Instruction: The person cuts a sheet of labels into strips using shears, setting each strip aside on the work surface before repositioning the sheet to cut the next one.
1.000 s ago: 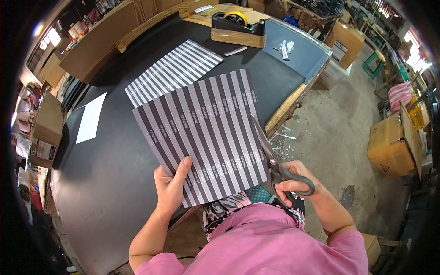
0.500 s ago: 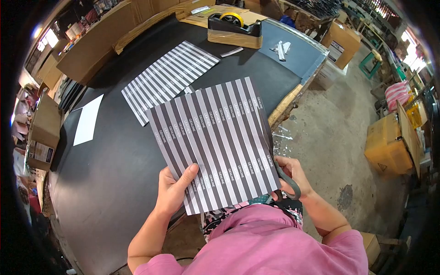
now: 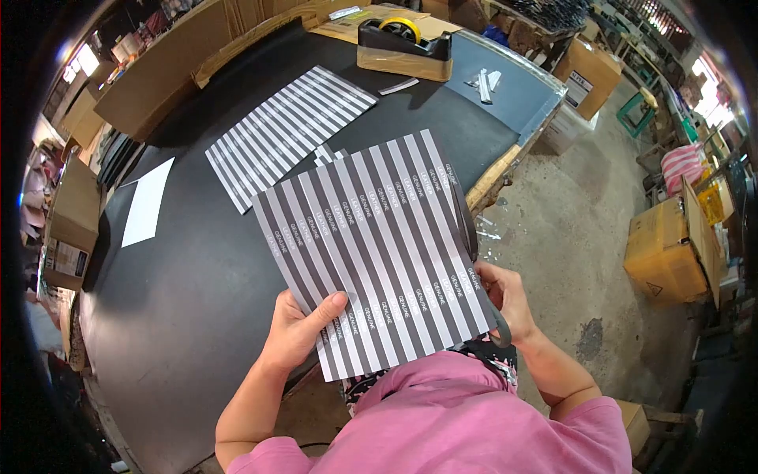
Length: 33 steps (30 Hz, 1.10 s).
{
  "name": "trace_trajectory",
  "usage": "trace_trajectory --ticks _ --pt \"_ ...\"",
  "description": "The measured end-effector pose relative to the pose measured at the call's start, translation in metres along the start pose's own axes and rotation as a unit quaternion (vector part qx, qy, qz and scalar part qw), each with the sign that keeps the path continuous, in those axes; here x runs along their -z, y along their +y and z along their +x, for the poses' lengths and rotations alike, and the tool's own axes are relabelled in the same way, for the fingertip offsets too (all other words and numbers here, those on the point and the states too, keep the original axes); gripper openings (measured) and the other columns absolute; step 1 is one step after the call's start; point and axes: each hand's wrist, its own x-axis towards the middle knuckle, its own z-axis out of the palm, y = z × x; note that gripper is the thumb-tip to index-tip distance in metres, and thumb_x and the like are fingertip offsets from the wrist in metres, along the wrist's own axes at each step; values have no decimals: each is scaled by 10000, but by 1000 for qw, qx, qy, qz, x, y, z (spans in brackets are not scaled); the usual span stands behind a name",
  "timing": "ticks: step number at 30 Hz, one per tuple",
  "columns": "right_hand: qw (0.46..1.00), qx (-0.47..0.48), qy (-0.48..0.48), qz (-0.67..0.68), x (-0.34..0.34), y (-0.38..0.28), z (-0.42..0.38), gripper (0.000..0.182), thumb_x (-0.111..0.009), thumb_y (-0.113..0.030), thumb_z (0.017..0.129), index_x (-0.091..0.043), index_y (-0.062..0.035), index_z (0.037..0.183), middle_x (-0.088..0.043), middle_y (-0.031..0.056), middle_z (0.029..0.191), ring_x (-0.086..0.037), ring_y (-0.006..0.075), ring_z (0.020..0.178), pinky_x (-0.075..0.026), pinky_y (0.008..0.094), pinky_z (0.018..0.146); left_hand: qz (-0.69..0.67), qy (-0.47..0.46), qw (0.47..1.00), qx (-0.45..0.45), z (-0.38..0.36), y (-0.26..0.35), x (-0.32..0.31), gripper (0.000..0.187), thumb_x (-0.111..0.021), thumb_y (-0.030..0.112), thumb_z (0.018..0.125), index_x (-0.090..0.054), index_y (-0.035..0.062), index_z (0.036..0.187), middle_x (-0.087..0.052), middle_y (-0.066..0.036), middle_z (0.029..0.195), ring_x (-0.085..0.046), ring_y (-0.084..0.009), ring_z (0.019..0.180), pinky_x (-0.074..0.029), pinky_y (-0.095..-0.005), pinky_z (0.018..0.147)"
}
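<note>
A sheet [image 3: 379, 253] with dark and white stripes, printed "GENUINE LEATHER", is held up in front of my body. My left hand [image 3: 304, 328] grips its lower left edge, thumb on top and fingers hidden underneath. At the lower right edge, my right hand [image 3: 512, 299] is closed around scissors [image 3: 502, 330]. Only part of their dark grey handle shows; the sheet covers much of the rest. Beyond the held sheet, a second striped sheet [image 3: 292, 130] lies on the black table surface [image 3: 181, 316]. Small striped pieces [image 3: 325, 153] peek out between the two sheets.
A tape dispenser [image 3: 404, 59] with yellow tape stands at the table's back. Near it lie a narrow strip [image 3: 399, 87] and some scraps [image 3: 485, 84]. A white sheet [image 3: 148, 202] rests at the left. Cardboard boxes [image 3: 667, 251] stand on the floor at the right.
The held sheet has shifted slightly down and right at its lower edge. My right hand has risen a little, and more of the scissors handle is now behind the sheet.
</note>
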Motion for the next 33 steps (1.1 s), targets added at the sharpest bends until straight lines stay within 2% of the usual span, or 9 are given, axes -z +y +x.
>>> trace_trajectory --ticks 10,13,16,18,25,33 --pt "1000 2 -1 -19 -2 -2 3 465 -745 -62 648 -506 77 1022 -579 57 728 -533 55 558 -378 192 447 0 1 1000 -6 0 2 1 330 -656 217 849 -592 -38 1049 -645 -85 946 -605 -119 843 -497 -270 739" --pt "999 -19 18 -40 -3 -3 5 473 -755 -70 648 -510 83 1023 -573 45 737 -531 51 588 -386 194 476 8 5 1000 -8 1 0 2 328 -655 219 850 -594 -37 1046 -644 -80 946 -602 -113 838 -497 -268 736" --pt "999 11 9 -44 -2 -1 6 478 -761 -79 650 -515 84 1026 -577 38 771 -535 44 653 -398 189 527 3 10 1000 -14 1 0 0 327 -660 224 846 -599 -33 1038 -645 -76 944 -599 -107 830 -496 -265 728" --pt "999 -12 13 -34 -3 -4 6 482 -767 -87 651 -519 79 1030 -584 32 805 -532 39 705 -405 178 578 -3 11 1000 -16 1 0 1 326 -663 227 844 -602 -31 1033 -645 -74 941 -597 -104 827 -496 -262 724" --pt "998 6 6 -55 -2 -10 9 441 -754 -91 664 -526 60 1010 -589 25 812 -538 42 718 -407 163 606 17 3 1000 -8 2 1 3 316 -663 224 845 -605 -34 1019 -650 -74 920 -601 -103 802 -499 -258 709" --pt "997 31 -5 -66 -1 -5 11 452 -739 -170 668 -531 44 1008 -550 -9 762 -485 24 681 -367 164 574 40 2 999 -28 1 1 1 313 -667 220 840 -606 -42 999 -652 -89 897 -610 -115 797 -503 -258 701"
